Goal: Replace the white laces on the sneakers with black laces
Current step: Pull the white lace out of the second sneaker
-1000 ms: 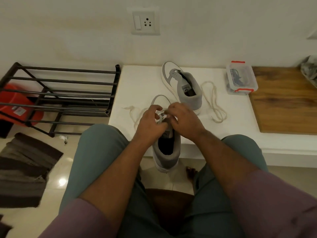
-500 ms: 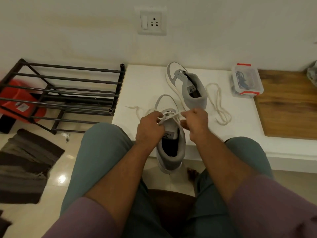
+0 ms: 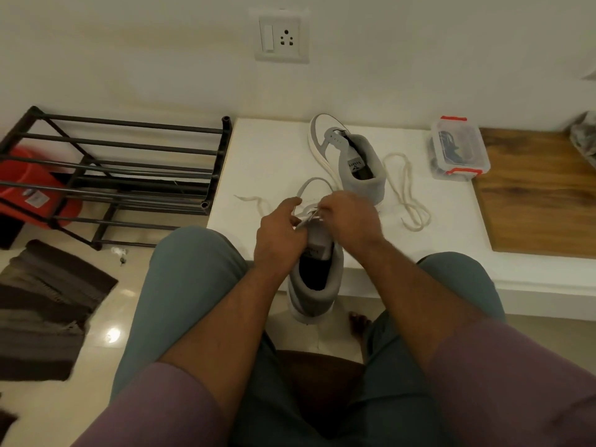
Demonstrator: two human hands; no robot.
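At frame centre, hands: left hand and right hand both pinch the white lace.
Tip: steady the sneaker, draw lace straight out of each eyelet.

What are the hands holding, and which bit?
Both the left hand and the right hand pinch the white lace where it crosses the near sneaker, above its tongue.

Grey-white sneakers, cream lace, red bucket.

Glossy floor tiles, matt metal rack, wooden board.
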